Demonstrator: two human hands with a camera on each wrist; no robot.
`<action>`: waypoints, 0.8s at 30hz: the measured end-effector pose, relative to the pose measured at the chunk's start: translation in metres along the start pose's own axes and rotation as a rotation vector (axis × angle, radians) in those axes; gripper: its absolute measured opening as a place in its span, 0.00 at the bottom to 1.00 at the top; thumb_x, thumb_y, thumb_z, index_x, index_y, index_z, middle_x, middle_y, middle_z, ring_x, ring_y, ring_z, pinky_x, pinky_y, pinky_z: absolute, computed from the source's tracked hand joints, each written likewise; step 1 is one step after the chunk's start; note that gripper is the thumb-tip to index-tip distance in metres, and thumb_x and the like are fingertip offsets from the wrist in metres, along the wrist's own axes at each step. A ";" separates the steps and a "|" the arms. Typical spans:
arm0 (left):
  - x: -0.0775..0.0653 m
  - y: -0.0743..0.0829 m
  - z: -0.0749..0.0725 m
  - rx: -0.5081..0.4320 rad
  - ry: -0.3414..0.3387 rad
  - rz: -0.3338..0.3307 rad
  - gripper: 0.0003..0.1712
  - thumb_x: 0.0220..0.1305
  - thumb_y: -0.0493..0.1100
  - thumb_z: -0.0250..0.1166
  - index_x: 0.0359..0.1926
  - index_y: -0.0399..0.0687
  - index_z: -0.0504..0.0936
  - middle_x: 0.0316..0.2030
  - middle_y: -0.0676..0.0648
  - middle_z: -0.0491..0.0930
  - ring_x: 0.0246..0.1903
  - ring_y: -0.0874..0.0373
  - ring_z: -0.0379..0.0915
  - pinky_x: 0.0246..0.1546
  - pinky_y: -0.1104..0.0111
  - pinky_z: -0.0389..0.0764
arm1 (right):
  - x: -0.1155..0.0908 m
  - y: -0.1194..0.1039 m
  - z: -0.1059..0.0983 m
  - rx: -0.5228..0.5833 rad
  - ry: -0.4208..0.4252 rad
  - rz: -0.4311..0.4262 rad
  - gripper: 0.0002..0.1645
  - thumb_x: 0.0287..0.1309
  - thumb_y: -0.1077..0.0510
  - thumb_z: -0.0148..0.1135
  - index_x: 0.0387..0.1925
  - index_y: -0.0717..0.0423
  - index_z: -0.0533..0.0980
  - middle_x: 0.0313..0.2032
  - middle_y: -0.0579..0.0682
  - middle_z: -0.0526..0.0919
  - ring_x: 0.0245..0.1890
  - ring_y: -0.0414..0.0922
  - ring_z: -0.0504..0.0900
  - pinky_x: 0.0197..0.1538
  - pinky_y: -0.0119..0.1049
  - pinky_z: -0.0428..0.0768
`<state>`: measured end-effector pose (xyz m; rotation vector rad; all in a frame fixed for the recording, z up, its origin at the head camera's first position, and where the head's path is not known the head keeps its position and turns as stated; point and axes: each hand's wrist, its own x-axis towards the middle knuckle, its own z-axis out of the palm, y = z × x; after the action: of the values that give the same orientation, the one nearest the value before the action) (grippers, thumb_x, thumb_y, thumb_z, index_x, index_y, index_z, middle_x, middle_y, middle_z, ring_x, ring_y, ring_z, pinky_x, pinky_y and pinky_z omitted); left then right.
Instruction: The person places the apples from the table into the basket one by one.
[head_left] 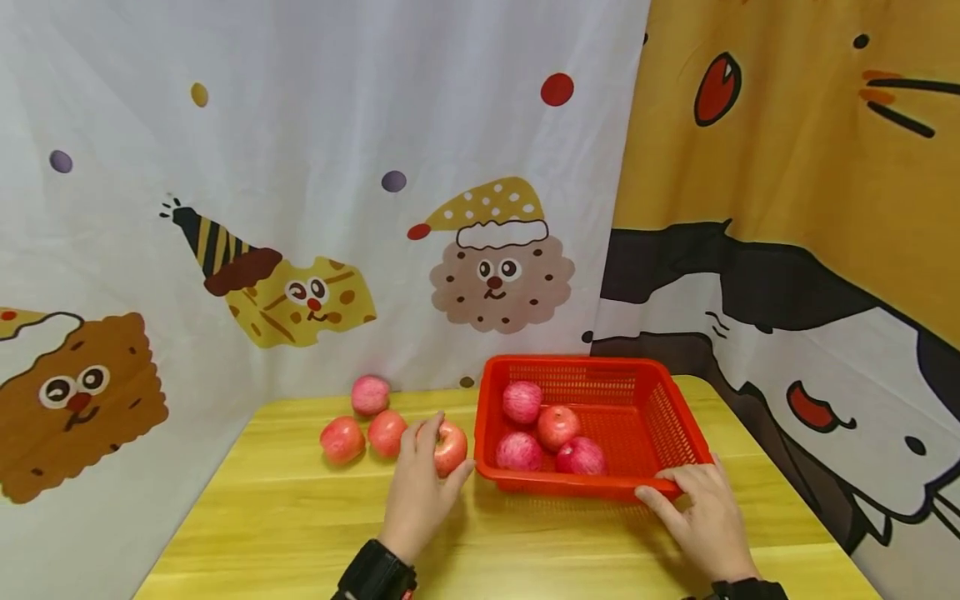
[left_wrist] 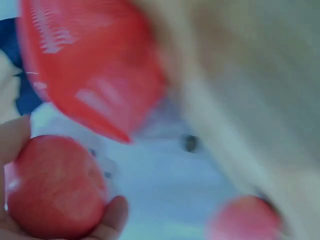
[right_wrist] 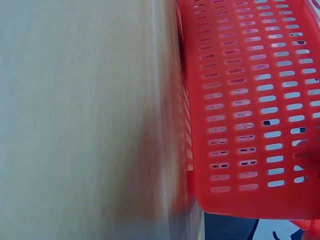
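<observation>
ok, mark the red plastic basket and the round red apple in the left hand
Red plastic basket (head_left: 628,435), head view: bare inside floor.
Round red apple (left_wrist: 56,187), left wrist view: middle of visible skin.

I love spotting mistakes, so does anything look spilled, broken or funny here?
No, nothing stands out. The red basket looks whole, with four apples inside. The left hand holds another apple, and three more apples sit on the table.
</observation>
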<state>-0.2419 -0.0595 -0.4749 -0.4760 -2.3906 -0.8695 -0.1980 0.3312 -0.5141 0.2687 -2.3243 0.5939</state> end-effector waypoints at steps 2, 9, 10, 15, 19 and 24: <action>0.011 0.023 0.005 -0.063 0.013 0.059 0.47 0.54 0.53 0.76 0.70 0.46 0.64 0.61 0.38 0.63 0.54 0.48 0.67 0.52 0.51 0.77 | 0.000 0.000 -0.002 -0.007 0.005 -0.002 0.20 0.39 0.44 0.80 0.28 0.51 0.82 0.28 0.48 0.84 0.38 0.49 0.70 0.48 0.53 0.64; 0.032 0.087 0.066 -0.062 -0.201 0.229 0.48 0.56 0.58 0.73 0.73 0.55 0.60 0.64 0.44 0.61 0.57 0.52 0.63 0.53 0.54 0.77 | -0.001 0.000 -0.002 -0.016 0.034 -0.052 0.20 0.38 0.45 0.81 0.27 0.53 0.82 0.27 0.48 0.85 0.37 0.48 0.71 0.46 0.50 0.64; 0.033 0.092 0.075 -0.034 -0.230 0.239 0.48 0.57 0.59 0.71 0.73 0.55 0.59 0.64 0.45 0.61 0.57 0.53 0.63 0.52 0.55 0.78 | -0.002 0.000 0.000 -0.016 0.037 -0.060 0.20 0.38 0.46 0.81 0.27 0.53 0.82 0.27 0.48 0.85 0.36 0.48 0.71 0.46 0.49 0.64; 0.039 0.107 0.107 0.066 -0.299 0.261 0.46 0.59 0.65 0.66 0.73 0.57 0.59 0.63 0.45 0.62 0.57 0.54 0.63 0.51 0.62 0.79 | -0.003 0.000 0.003 -0.007 0.041 -0.070 0.19 0.37 0.47 0.81 0.27 0.53 0.82 0.27 0.48 0.85 0.37 0.47 0.71 0.45 0.48 0.64; 0.045 0.114 0.116 0.124 -0.326 0.248 0.46 0.61 0.68 0.62 0.74 0.58 0.58 0.62 0.45 0.65 0.53 0.55 0.68 0.48 0.64 0.81 | -0.002 0.000 0.001 -0.008 0.025 -0.043 0.20 0.38 0.46 0.81 0.28 0.53 0.82 0.28 0.48 0.85 0.38 0.49 0.70 0.45 0.50 0.64; 0.048 0.115 0.121 0.198 -0.341 0.232 0.44 0.63 0.69 0.59 0.74 0.58 0.59 0.59 0.45 0.69 0.45 0.57 0.74 0.45 0.65 0.82 | 0.000 0.001 0.001 -0.007 0.037 -0.066 0.19 0.37 0.47 0.81 0.28 0.52 0.82 0.28 0.47 0.84 0.38 0.48 0.70 0.46 0.50 0.64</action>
<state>-0.2679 0.1122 -0.4690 -0.8580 -2.6221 -0.4718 -0.1989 0.3313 -0.5152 0.3266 -2.2729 0.5533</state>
